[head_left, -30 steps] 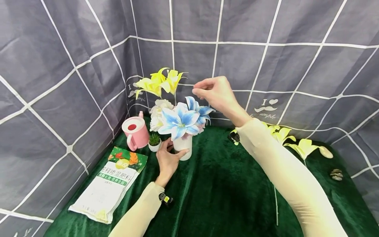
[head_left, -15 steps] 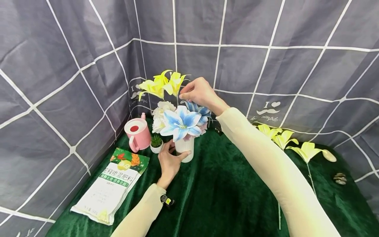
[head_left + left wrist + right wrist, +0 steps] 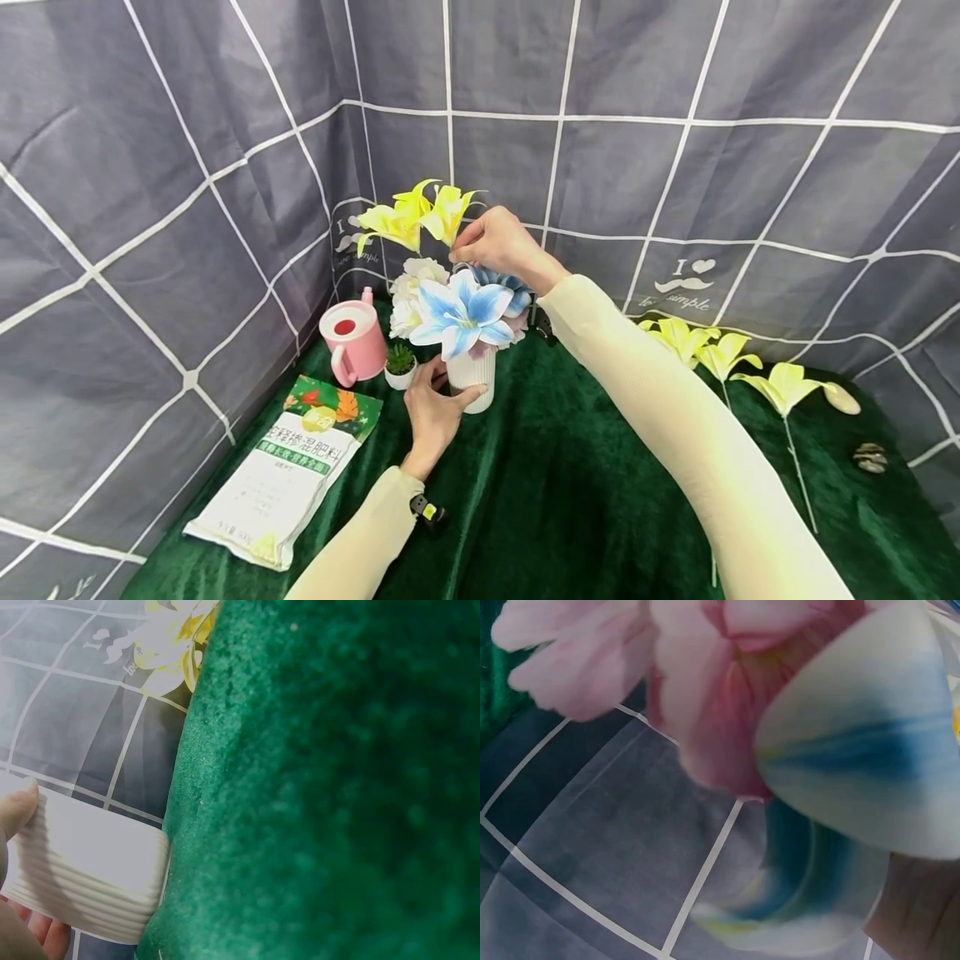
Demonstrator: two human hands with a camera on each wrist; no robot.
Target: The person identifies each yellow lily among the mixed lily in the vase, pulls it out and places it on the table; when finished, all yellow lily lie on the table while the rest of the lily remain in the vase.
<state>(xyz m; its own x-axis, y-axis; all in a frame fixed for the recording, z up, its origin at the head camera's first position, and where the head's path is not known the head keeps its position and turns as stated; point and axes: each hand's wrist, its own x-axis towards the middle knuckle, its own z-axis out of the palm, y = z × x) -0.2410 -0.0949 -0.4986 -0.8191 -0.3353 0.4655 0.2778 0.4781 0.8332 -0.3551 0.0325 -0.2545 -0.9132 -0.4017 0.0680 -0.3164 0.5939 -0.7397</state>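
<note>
My left hand (image 3: 432, 417) grips a white ribbed vase (image 3: 478, 382) low on its side; in the left wrist view, thumb and fingers lie on opposite sides of the vase (image 3: 105, 859). The vase stands upright, filled with blue-and-white lilies (image 3: 468, 315), white blossoms (image 3: 411, 296) and pink ones (image 3: 712, 697). Above these rise yellow lilies (image 3: 447, 215) on tall stems. Just under the rightmost yellow bloom, my right hand (image 3: 501, 246) pinches its stem between thumb and fingertips. Petals mostly block the right wrist view, where only part of that hand shows.
Left of the vase are a small potted succulent (image 3: 401, 367), a pink watering can (image 3: 355, 342) and a fertilizer bag (image 3: 288, 475). Loose yellow lilies (image 3: 783, 387), a pale pebble (image 3: 842, 398) and a striped stone (image 3: 870, 457) lie at right on green cloth (image 3: 570, 483). Grey curtains rise behind.
My right hand has moved left and slightly down from above the blue lilies to the yellow lily's stem, and pinches it. My left hand keeps its hold on the vase.
</note>
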